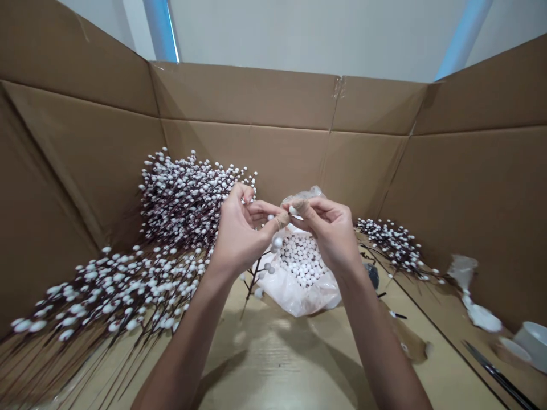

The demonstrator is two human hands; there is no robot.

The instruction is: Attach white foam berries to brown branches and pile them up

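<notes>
My left hand [245, 233] and my right hand [331, 228] meet above a plastic bag [294, 293] of small white balls [304, 259]. Tape is wrapped round both thumbs. My right thumb and fingers pinch a white ball [293, 210]. The left fingertips close on a dark branched stem [253, 282], which hangs below them and carries several white balls. Where the ball and the stem meet is partly hidden by the fingers.
Bundles of white-berry stems lie at the left [128, 285] and back left [183, 199], with a smaller bunch [391, 245] at the right. Scissors [496, 370], a white cup [532, 344] and crumpled plastic [482, 316] sit at the right. Cardboard walls [256, 91] surround the table.
</notes>
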